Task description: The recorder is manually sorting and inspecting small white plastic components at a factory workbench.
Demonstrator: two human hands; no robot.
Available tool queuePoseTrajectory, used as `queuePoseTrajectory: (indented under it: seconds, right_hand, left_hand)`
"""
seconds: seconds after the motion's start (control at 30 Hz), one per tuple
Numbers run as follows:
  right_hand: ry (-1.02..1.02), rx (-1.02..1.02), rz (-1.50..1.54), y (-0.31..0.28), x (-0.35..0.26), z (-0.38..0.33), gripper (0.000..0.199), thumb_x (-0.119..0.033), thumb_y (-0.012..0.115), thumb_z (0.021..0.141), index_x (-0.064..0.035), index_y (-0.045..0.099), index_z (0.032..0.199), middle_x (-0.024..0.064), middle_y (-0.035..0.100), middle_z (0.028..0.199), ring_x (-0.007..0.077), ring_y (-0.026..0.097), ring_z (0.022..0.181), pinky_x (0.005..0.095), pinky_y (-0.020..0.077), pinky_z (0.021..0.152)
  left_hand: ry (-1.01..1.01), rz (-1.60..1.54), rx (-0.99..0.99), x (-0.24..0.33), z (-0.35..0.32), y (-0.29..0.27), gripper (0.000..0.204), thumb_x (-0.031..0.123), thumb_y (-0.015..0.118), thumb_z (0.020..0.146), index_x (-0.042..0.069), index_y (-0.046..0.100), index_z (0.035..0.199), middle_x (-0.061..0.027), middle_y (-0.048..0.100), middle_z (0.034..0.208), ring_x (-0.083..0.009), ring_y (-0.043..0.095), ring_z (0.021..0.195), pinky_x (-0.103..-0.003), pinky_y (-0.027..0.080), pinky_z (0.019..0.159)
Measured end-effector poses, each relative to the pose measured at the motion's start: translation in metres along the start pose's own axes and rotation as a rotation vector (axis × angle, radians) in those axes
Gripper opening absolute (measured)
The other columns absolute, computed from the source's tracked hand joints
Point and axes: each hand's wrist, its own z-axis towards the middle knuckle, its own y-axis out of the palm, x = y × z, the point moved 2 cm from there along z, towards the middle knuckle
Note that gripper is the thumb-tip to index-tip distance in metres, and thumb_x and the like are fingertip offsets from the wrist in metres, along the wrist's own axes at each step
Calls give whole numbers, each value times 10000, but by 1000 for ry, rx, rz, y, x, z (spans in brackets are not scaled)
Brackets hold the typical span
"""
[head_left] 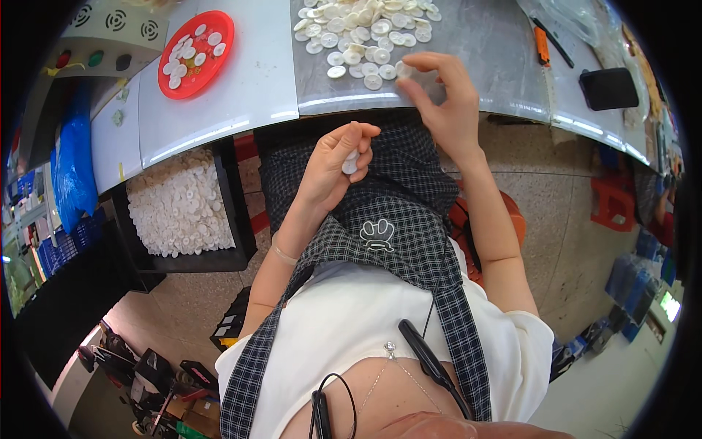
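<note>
A loose pile of small white plastic discs (358,33) lies on the grey work surface at the far middle. At the pile's near right edge, my right hand (450,99) has its thumb and index finger closed at a single white disc (403,69). My left hand (336,159) is held above my lap, short of the table edge. Its fingers curl round a few white discs (351,161), partly hidden by the thumb and fingers.
A red plate (170,86) with several discs stands on the table to the left. Below the table's left part, a black bin (245,252) is filled with discs. An orange cutter (541,45) and a black flat object (609,89) lie at the right.
</note>
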Motion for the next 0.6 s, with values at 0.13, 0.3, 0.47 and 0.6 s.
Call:
queuePoseTrajectory:
  seconds: [0.13,0.3,0.47,0.6]
  right_hand:
    - [-62,-151,341,-1,-26,-8,347,-72,788,747,-76,666,1071,33,689,1049,183,641,946,316,494,800]
    - [-195,-249,262,2,-36,-9,347,-65,801,728,-62,689,1056,44,700,1014,177,622,937,295,493,784]
    - [-166,-28,65,14,-14,1,268,-63,769,759,-117,713,1016,15,705,1049,203,612,943,314,482,819]
    - [-247,-59,-84,23,-9,-3,217,-101,768,767,-138,719,975,-15,695,1002,190,602,909,322,458,799]
  left_hand:
    - [38,26,74,6,0,18,458,384,532,1004,-16,610,1213,40,533,792,-45,481,634,-176,368,457]
    - [55,-8,-85,9,-5,12,537,403,509,1005,-58,548,1277,36,492,797,-51,479,656,-170,362,444]
    - [68,-70,-139,9,-6,14,545,404,494,1008,-68,540,1276,26,459,808,-58,448,659,-164,361,436]
    - [24,-66,-124,10,-8,14,582,450,414,1023,-59,529,1281,28,412,806,-54,369,653,-146,315,415]
